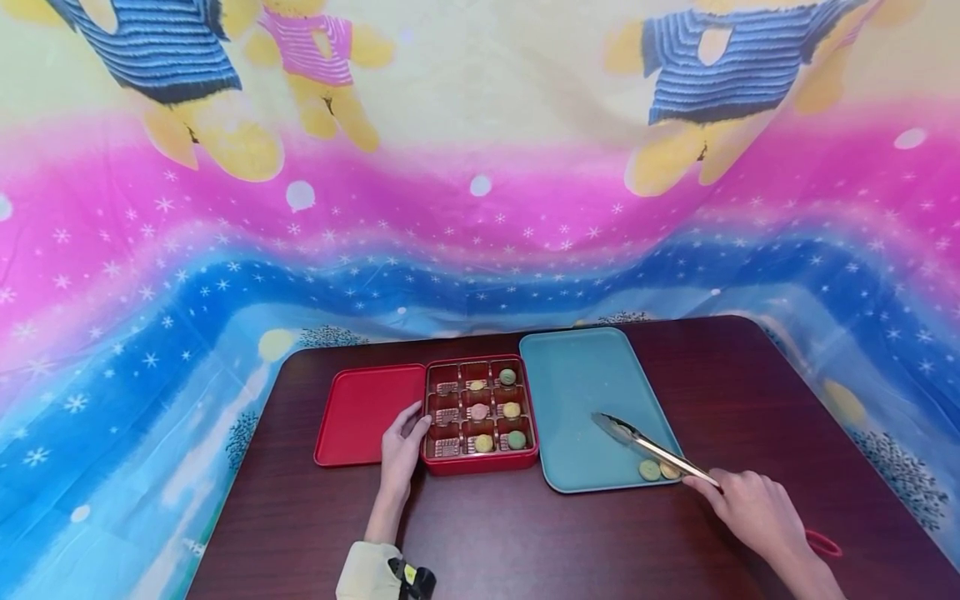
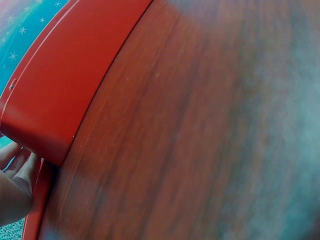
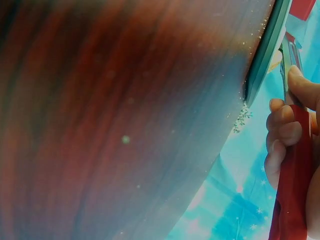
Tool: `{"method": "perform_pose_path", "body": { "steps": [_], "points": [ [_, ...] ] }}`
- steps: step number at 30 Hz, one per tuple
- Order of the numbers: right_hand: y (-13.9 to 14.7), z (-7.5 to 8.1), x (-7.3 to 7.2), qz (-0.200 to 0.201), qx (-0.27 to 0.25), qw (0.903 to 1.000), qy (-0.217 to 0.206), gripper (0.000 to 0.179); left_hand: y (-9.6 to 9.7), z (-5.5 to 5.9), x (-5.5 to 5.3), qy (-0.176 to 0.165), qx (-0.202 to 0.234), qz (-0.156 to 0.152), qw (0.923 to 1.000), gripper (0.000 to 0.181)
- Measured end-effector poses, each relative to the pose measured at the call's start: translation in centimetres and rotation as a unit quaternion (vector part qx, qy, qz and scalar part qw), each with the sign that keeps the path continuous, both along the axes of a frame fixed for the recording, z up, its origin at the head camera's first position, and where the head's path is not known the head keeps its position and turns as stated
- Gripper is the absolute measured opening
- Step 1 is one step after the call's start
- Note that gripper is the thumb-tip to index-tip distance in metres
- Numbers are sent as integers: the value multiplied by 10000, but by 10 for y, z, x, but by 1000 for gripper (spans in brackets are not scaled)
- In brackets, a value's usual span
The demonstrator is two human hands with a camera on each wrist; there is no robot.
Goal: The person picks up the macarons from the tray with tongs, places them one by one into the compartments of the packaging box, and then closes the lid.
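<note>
A red box point(image 1: 482, 464) holds a clear divided insert with several round green, yellow and pink cookies in its middle and right columns; the left column shows bare ridged floors. My left hand point(image 1: 402, 450) rests against the box's left wall, fingers loosely extended; in the left wrist view, the same hand point(image 2: 19, 180) is partly hidden behind the box point(image 2: 65, 90). With my right hand point(image 1: 761, 512) I grip metal tongs point(image 1: 660, 452) by their red handle point(image 3: 292, 185). The tongs' tips hover over or touch the teal tray point(image 1: 577, 375), holding no visible cookie.
A green cookie point(image 1: 649, 470) and a yellowish one point(image 1: 669, 472) lie at the tray's near right corner, under the tongs. The red lid point(image 1: 367, 417) lies left of the box. All stand on a dark wooden table point(image 1: 480, 533) before a printed cloth point(image 1: 480, 250).
</note>
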State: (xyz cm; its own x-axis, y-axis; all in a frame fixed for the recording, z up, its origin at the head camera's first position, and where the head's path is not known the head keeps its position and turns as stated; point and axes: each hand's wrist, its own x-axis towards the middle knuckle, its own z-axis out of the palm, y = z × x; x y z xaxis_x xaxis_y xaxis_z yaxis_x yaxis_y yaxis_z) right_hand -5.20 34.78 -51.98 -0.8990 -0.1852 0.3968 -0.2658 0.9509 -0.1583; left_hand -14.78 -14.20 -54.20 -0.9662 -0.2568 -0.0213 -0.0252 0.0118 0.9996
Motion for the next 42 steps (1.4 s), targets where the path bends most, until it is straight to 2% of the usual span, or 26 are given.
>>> {"method": "perform_pose_path", "body": {
  "steps": [12, 26, 42],
  "points": [
    [-8, 10, -9, 42, -42, 9999, 93, 51, -1, 1, 1, -21, 42, 37, 10000, 43],
    [-31, 25, -32, 299, 21, 9990, 318, 52, 0, 2, 1, -32, 109, 30, 9999, 43],
    [-63, 40, -57, 450, -79, 9989, 104, 51, 0, 1, 0, 7, 122, 38, 9999, 42]
  ]
}}
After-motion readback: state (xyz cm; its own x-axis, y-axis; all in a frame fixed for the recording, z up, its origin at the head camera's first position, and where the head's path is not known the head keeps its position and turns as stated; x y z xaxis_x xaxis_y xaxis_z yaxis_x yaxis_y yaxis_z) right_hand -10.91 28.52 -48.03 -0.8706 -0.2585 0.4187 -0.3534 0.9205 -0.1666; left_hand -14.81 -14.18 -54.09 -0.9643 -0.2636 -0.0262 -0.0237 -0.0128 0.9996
